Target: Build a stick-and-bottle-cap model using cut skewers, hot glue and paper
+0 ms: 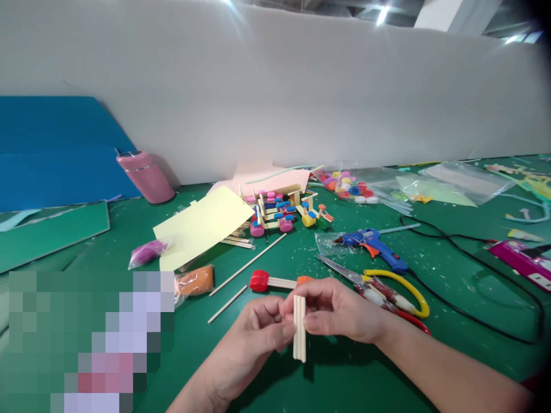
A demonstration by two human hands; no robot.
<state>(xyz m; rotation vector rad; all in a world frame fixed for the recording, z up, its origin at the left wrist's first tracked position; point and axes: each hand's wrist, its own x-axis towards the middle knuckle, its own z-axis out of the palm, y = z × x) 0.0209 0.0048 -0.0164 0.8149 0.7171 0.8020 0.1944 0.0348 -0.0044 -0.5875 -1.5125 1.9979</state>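
Between my two hands is a small bundle of short wooden sticks, set side by side and held upright above the green table. My left hand pinches its left side with thumb and fingers. From the right, my right hand grips the same bundle. Just behind my hands lies a piece made of pale sticks with a red bottle cap at one end and an orange cap at the other, partly covered by my right hand. Two loose thin sticks lie to the left.
Little stick-and-cap models stand behind, beside a yellow sheet. A blue glue gun with a black cord and scissors with yellow and red handles lie right. An orange clay packet, pink tumbler and purple power strip are around.
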